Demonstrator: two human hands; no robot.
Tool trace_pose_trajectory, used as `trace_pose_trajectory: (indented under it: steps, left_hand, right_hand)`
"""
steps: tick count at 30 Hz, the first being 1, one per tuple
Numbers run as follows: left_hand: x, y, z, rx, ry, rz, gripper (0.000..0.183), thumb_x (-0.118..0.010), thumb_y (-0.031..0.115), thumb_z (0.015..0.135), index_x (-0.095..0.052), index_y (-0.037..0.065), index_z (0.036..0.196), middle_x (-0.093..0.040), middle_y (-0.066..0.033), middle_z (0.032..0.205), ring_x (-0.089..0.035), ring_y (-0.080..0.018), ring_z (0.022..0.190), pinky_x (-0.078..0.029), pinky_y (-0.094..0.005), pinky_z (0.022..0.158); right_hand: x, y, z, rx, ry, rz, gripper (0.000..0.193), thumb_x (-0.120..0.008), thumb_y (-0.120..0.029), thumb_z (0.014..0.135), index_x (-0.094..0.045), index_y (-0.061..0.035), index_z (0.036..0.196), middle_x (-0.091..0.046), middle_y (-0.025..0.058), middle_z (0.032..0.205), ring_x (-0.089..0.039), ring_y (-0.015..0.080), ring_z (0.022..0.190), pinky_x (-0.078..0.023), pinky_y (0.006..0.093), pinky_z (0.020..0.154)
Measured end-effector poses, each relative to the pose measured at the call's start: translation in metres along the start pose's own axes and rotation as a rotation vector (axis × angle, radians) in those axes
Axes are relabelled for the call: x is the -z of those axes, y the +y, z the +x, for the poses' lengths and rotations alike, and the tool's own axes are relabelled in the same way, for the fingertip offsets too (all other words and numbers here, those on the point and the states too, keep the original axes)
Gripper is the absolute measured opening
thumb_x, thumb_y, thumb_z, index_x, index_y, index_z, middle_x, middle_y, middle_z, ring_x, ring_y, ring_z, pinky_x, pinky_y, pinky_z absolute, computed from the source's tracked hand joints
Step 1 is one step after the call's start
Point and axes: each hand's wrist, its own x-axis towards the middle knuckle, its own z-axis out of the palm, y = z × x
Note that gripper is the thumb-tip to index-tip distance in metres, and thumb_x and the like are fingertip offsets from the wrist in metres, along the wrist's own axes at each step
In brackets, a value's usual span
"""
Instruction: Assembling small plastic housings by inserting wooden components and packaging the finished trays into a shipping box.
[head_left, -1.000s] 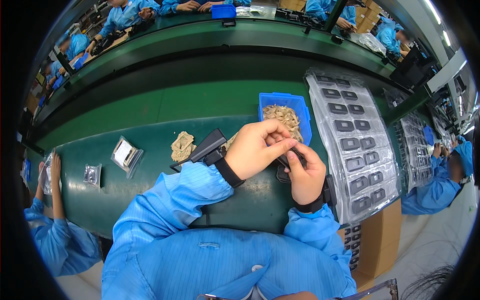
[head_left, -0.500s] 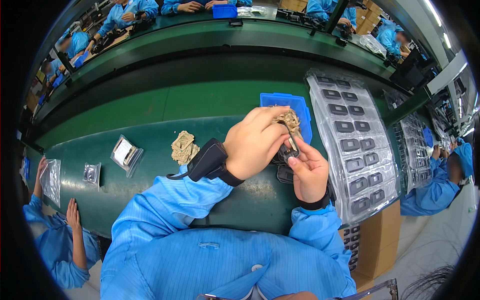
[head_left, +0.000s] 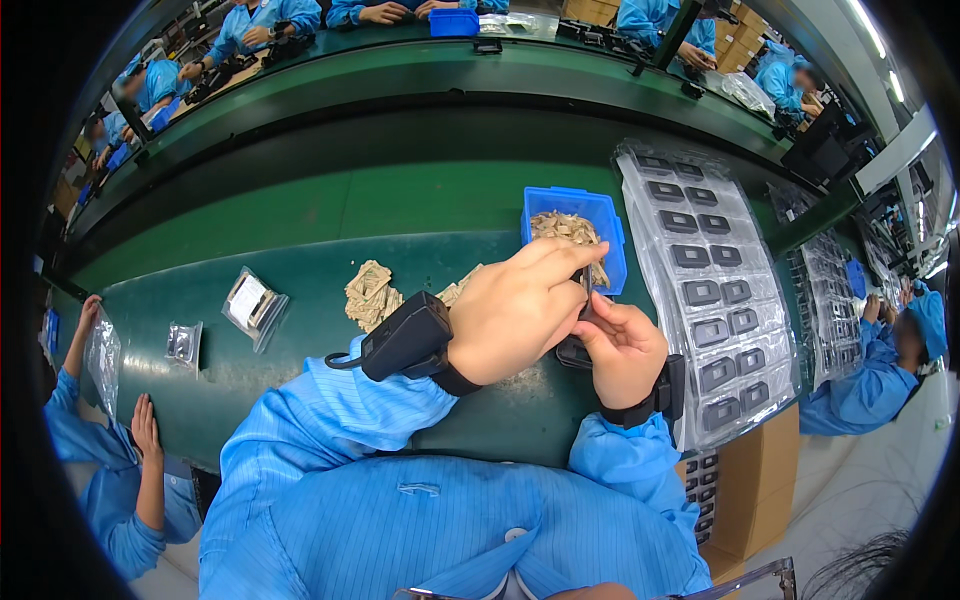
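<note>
My left hand (head_left: 520, 312) and my right hand (head_left: 622, 352) meet over the green table, close in front of the blue bin (head_left: 618, 238). Between their fingertips is a small black plastic part (head_left: 587, 285), turned nearly edge-on and largely covered by the fingers. Both hands are closed on it. Beneath them lies another black part (head_left: 572, 352), partly hidden by my right hand. Tan flat strips (head_left: 565, 227) fill the bin. A heap of similar strips (head_left: 370, 295) lies left of my left hand, and a smaller heap (head_left: 458, 287) shows behind that hand.
A clear plastic tray (head_left: 655, 330) with rows of black rectangular parts lies on the right. Bagged parts (head_left: 252, 305) and a smaller bag (head_left: 184, 345) lie at left, near a co-worker's hand (head_left: 146, 430). A cardboard box (head_left: 765, 480) stands below the tray. A dark green beam (head_left: 450, 115) crosses behind.
Both hands have shifted slightly, and the black part has turned more edge-on behind the fingers. More strips now show in the bin and behind my left hand.
</note>
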Motion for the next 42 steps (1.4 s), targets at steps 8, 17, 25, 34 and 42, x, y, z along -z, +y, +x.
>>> trace_pose_trajectory:
  steps: [8,17,25,34,42]
  left_hand:
    - [-0.005,-0.008,0.001,0.036,0.089,-0.038,0.012,-0.073,0.004,0.071,-0.065,0.003,0.081,-0.065,-0.0127,0.123,-0.063,-0.0333,0.103,-0.054,-0.0390,0.081]
    - [-0.025,-0.060,-0.005,0.275,0.140,0.121,0.007,-0.068,0.006,0.077,-0.067,0.001,0.082,-0.064,-0.0153,0.123,-0.058,-0.0342,0.113,-0.049,-0.0415,0.093]
    - [-0.025,-0.044,0.001,0.216,0.121,-0.068,0.021,-0.067,0.006,0.087,-0.073,0.002,0.106,-0.068,-0.0152,0.118,-0.061,-0.0317,0.112,-0.050,-0.0388,0.095]
    - [-0.013,-0.025,0.004,0.523,-0.222,-0.691,0.022,-0.074,0.007,0.085,-0.074,0.002,0.106,-0.072,-0.0120,0.095,-0.069,-0.0184,0.088,-0.054,-0.0274,0.077]
    - [-0.020,-0.026,-0.004,0.254,-0.053,-0.547,0.016,-0.073,0.008,0.085,-0.075,0.001,0.100,-0.073,-0.0127,0.088,-0.071,-0.0216,0.080,-0.054,-0.0291,0.071]
  right_hand:
    - [-0.003,-0.002,-0.001,-0.001,-0.003,-0.057,0.031,-0.063,0.015,0.086,-0.059,0.0069,0.115,-0.066,0.0181,0.117,-0.067,0.0212,0.104,-0.056,0.0294,0.086]
    - [-0.010,-0.017,0.008,-0.119,0.295,0.032,0.025,-0.047,-0.011,0.103,-0.045,0.0008,0.125,-0.056,0.0115,0.109,-0.069,0.0234,0.096,-0.058,0.0267,0.075]
    - [-0.001,-0.007,0.007,-0.199,0.188,0.132,0.025,-0.046,-0.021,0.106,-0.049,-0.0005,0.119,-0.052,0.0057,0.096,-0.063,0.0145,0.076,-0.053,0.0213,0.056]
    - [-0.008,-0.010,0.003,-0.162,0.079,-0.006,0.018,-0.047,-0.013,0.104,-0.052,0.0009,0.115,-0.054,0.0078,0.092,-0.061,0.0120,0.070,-0.050,0.0197,0.055]
    - [-0.010,-0.008,-0.001,-0.058,0.126,-0.016,0.017,-0.046,-0.012,0.105,-0.055,0.0007,0.109,-0.055,0.0076,0.086,-0.059,0.0112,0.062,-0.048,0.0200,0.051]
